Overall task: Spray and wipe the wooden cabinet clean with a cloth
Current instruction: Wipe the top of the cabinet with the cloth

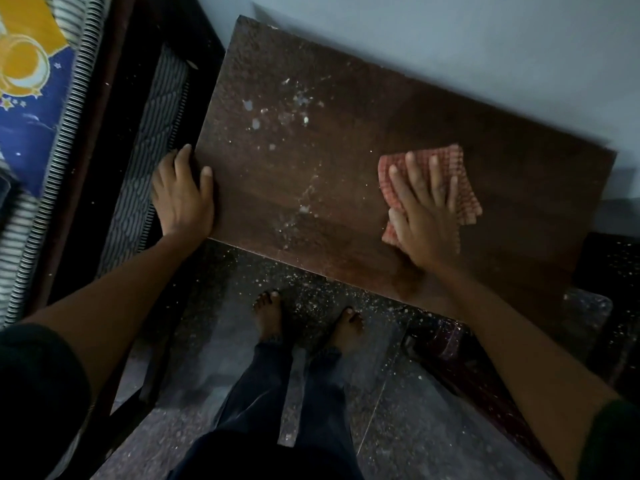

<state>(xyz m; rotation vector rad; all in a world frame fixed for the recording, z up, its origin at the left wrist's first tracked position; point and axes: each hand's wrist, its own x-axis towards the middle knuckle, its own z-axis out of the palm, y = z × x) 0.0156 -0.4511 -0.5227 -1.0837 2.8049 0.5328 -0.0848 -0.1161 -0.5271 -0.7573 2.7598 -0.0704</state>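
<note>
The dark brown wooden cabinet top point(346, 188) fills the middle of the head view, seen from above. White spray droplets and specks point(287, 112) dot its left half. A red checked cloth point(457, 174) lies flat on the right part of the top. My right hand point(424, 216) presses down on the cloth with fingers straight and spread. My left hand point(183, 195) grips the cabinet's near left corner, thumb on the top and fingers over the left edge. No spray bottle is in view.
A bed with a blue and yellow sheet point(31, 98) and striped mattress edge point(149, 140) stands close on the left. A pale wall point(450, 39) is behind the cabinet. My bare feet point(304, 320) stand on a speckled dark floor. A dark object point(443, 344) sits low right.
</note>
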